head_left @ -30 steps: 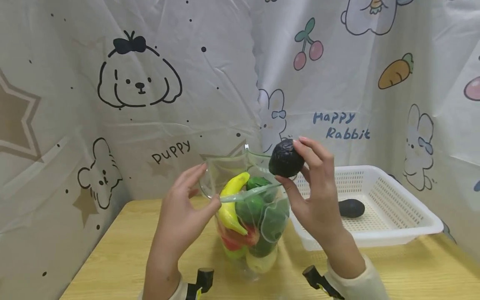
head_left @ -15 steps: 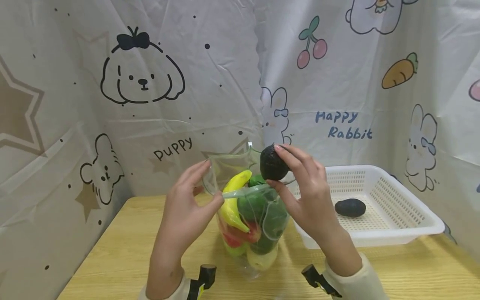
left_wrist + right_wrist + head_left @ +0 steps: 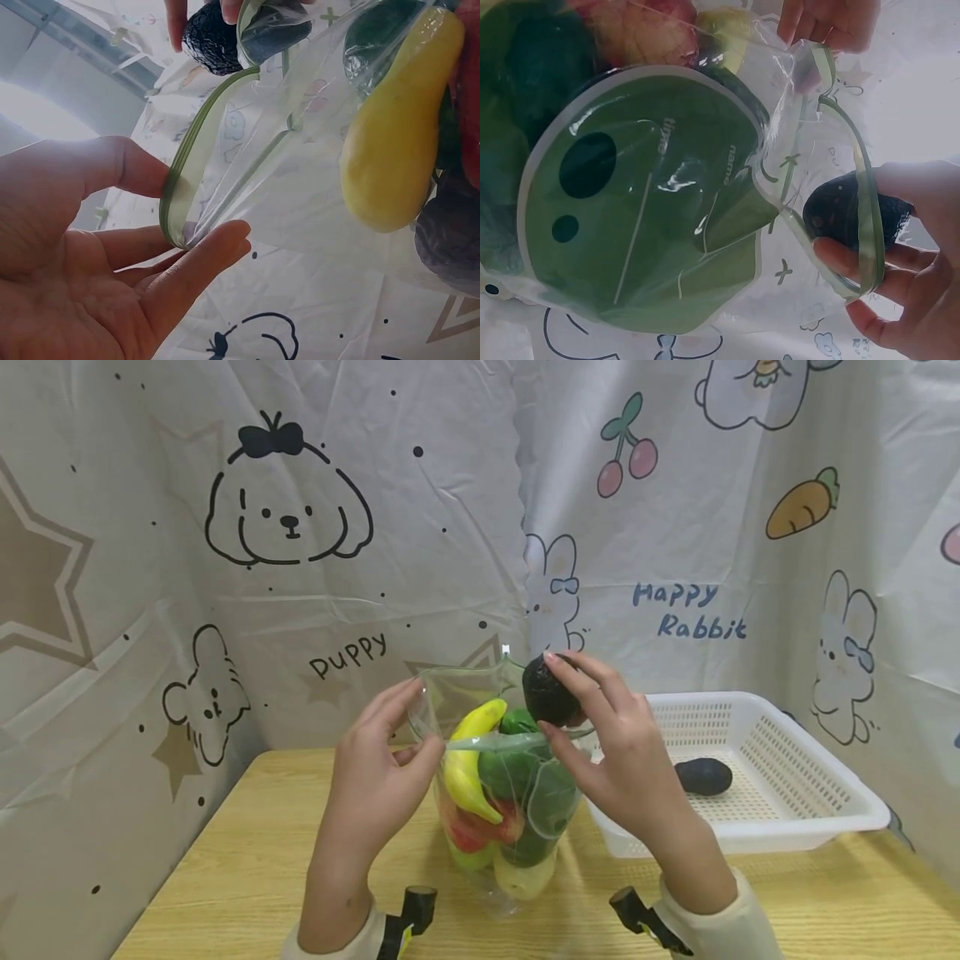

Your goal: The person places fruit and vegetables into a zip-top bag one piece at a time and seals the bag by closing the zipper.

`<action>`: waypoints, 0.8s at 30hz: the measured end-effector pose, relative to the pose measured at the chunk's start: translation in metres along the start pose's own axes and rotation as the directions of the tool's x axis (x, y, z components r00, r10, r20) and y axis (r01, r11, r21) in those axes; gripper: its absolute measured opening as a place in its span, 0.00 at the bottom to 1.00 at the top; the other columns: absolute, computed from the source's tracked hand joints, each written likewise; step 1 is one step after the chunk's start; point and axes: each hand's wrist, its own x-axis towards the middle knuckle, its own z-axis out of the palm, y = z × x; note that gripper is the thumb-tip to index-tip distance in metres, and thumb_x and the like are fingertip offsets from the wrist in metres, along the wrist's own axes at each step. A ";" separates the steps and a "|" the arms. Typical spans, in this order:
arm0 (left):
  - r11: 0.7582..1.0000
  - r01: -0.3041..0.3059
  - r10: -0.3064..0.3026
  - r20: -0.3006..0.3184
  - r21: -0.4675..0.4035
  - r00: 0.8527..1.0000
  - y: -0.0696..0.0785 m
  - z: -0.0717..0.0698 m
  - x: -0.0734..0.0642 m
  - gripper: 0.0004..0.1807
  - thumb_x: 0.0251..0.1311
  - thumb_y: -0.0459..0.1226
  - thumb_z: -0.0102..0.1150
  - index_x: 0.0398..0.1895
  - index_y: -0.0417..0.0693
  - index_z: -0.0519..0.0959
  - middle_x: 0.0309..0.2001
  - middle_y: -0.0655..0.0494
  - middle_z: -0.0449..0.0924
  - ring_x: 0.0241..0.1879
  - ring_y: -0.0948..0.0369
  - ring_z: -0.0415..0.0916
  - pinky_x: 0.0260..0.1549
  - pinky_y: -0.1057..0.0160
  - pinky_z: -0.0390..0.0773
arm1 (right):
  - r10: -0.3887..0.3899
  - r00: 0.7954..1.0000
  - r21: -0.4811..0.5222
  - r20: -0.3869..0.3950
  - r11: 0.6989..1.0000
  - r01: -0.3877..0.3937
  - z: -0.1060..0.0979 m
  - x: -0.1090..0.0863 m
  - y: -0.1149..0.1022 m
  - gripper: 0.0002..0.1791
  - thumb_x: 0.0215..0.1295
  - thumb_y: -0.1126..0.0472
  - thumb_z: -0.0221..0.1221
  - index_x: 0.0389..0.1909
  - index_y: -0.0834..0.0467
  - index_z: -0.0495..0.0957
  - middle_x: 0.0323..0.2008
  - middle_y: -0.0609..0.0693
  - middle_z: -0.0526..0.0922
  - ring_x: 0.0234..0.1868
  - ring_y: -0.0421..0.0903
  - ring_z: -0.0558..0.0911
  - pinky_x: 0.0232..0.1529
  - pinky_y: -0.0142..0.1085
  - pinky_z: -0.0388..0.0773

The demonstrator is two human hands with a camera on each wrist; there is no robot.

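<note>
A clear zip bag (image 3: 476, 744) stands on the table with its mouth held apart. My left hand (image 3: 378, 777) grips the left corner of the rim between thumb and fingers. My right hand (image 3: 633, 752) holds a dark, wrinkled avocado (image 3: 546, 689) at the right side of the mouth. In the right wrist view, part of that avocado (image 3: 832, 210) shows through the bag, behind the zip strip. A banana (image 3: 468, 768), green produce and something red fill the bag. The bag's printed green label (image 3: 705, 195) faces the right wrist camera.
A white perforated basket (image 3: 813, 777) stands at the right of the table, with another dark avocado (image 3: 705, 776) in it. The wooden table (image 3: 247, 852) ends against a printed cloth backdrop (image 3: 442, 568).
My right hand has brought the avocado left and slightly down to the bag's mouth. The left hand keeps its hold on the rim.
</note>
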 end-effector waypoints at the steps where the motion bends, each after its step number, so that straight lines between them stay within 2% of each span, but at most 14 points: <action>1: 1.000 0.001 -0.001 0.000 0.000 1.000 0.000 0.000 0.000 0.32 0.61 0.27 0.55 0.72 0.39 0.70 0.71 0.52 0.67 0.67 0.51 0.70 0.48 0.59 0.84 | -0.002 1.000 -0.002 0.003 1.000 0.002 0.000 0.000 0.000 0.41 0.58 0.64 0.71 0.74 0.50 0.68 0.69 0.54 0.72 0.45 0.50 0.83 0.46 0.52 0.72; 8: 1.000 -0.005 0.005 0.000 -0.001 1.000 -0.001 0.000 0.001 0.32 0.61 0.27 0.55 0.72 0.38 0.70 0.71 0.51 0.68 0.67 0.50 0.70 0.48 0.59 0.84 | -0.005 1.000 -0.015 0.021 1.000 0.006 0.001 -0.001 0.001 0.39 0.61 0.63 0.68 0.74 0.50 0.68 0.69 0.55 0.71 0.40 0.47 0.83 0.42 0.48 0.71; 13: 1.000 -0.003 0.003 0.001 0.000 1.000 -0.001 0.000 0.001 0.32 0.61 0.26 0.55 0.72 0.38 0.70 0.71 0.51 0.68 0.67 0.50 0.71 0.48 0.60 0.84 | -0.017 0.999 -0.026 0.035 0.999 0.018 0.002 -0.001 0.003 0.34 0.63 0.63 0.66 0.71 0.52 0.71 0.70 0.56 0.70 0.41 0.45 0.83 0.41 0.47 0.71; 24: 1.000 0.005 -0.005 0.011 -0.001 1.000 0.000 -0.001 0.000 0.32 0.62 0.27 0.54 0.72 0.39 0.69 0.72 0.51 0.67 0.68 0.50 0.69 0.49 0.60 0.83 | -0.009 0.998 -0.020 0.055 1.000 0.010 0.001 -0.002 0.002 0.28 0.64 0.62 0.65 0.67 0.55 0.75 0.69 0.57 0.70 0.41 0.48 0.83 0.40 0.46 0.69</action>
